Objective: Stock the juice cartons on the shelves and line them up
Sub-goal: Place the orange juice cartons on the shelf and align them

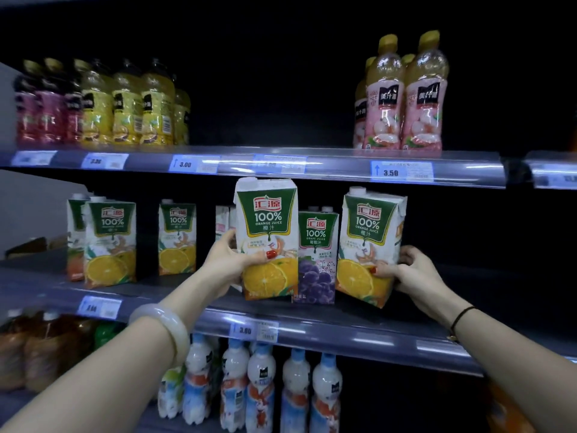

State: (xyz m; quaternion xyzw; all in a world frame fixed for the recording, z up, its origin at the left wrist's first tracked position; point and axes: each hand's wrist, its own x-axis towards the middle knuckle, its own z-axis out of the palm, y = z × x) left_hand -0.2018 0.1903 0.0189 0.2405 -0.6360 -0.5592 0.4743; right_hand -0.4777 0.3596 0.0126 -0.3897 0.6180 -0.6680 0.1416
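Two tall white-and-green orange juice cartons are in the person's hands at the middle shelf (343, 323), one in each. The left hand (232, 260) wraps the lower side of the left orange carton (267, 232), thumb across its front; this carton stands upright, close to the shelf front, though whether its base fully rests there cannot be told. The right hand (409, 273) clasps the lower right corner of the right orange carton (370, 242), which tilts, leaning to the right. Between them stands a shorter-looking purple grape juice carton (317, 254), set further back and just beside both. Further left on the same shelf stand more orange cartons (109, 242), unevenly spaced.

The step in hand appears to be setting these two cartons down and squaring them. The next move likely calls for righting the tilted right carton, seating its base flat, then sliding both so their faces align with the row, without knocking the grape carton.
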